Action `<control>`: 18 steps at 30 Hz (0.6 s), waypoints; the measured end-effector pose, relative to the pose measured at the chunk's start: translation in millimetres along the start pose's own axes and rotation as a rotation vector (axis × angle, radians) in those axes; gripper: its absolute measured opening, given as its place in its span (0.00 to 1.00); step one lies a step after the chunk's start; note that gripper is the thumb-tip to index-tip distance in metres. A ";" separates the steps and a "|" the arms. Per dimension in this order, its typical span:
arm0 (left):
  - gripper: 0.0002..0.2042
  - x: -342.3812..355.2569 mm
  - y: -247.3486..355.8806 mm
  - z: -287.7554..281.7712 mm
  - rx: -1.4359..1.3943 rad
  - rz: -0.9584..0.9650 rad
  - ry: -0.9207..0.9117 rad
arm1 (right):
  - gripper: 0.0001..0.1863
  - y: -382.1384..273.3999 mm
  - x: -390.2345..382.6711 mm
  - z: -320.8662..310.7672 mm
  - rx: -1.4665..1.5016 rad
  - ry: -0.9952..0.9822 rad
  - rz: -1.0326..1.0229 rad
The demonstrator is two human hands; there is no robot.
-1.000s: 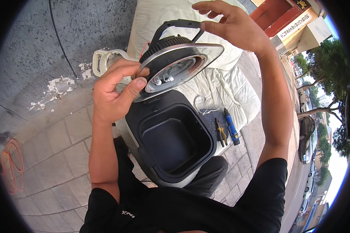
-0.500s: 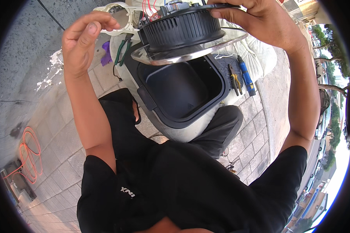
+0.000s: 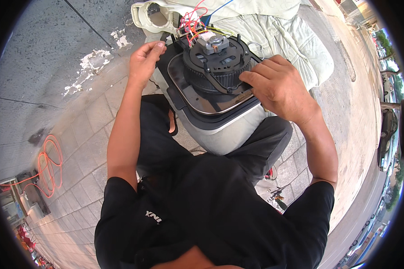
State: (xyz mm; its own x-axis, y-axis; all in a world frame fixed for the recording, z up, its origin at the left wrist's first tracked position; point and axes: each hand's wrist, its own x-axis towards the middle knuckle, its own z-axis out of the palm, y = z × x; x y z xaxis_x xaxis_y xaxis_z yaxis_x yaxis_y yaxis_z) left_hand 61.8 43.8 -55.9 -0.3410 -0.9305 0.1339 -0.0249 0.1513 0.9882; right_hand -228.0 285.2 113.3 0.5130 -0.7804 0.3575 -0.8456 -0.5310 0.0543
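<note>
A glass lid [image 3: 179, 74] with a metal rim lies over the black square pot [image 3: 202, 125], covering its opening. On the lid stands a round black ribbed fan housing [image 3: 197, 74] with a motor [image 3: 214, 44] on top and red, yellow and white wires [image 3: 194, 27]. My right hand [image 3: 276, 87] is closed on the near right side of the housing, thumb toward its ribs and fingers over the edge. Beside the left edge of the lid, my left hand [image 3: 146, 62] has thumb and fingers pinched together; whatever they may hold is hidden.
A cream plastic shell [image 3: 153, 17] with a round opening lies behind the pot. Pale quilted cloth [image 3: 283, 40] covers the seat under it. An orange cord [image 3: 47, 166] lies coiled on the paving at left, by a grey wall [image 3: 40, 54]. Parked cars [image 3: 386, 139] line the right.
The lid and fan housing have come down from above the open pot onto it. My right hand has moved down with the housing; my left hand has shifted down and right, its fingers now pinched.
</note>
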 end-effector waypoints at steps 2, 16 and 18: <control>0.18 0.9 -4.7 3.7 0.039 -0.037 0.034 | 0.10 -5.1 -5.4 6.2 0.006 0.022 -0.001; 0.36 152.7 -51.1 -40.7 0.170 -0.149 0.431 | 0.16 -6.3 -3.5 9.7 0.034 -0.040 -0.021; 0.46 189.0 -59.5 -51.7 0.445 -0.053 0.485 | 0.17 -3.8 1.9 6.6 0.040 -0.049 -0.016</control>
State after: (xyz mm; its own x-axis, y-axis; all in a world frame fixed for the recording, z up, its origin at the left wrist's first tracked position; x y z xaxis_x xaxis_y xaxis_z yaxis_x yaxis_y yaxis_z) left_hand 47.5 -158.3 -85.5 0.1308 -0.9696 0.2068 -0.4514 0.1275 0.8832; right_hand -222.9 283.6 107.6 0.5340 -0.7863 0.3107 -0.8310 -0.5558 0.0216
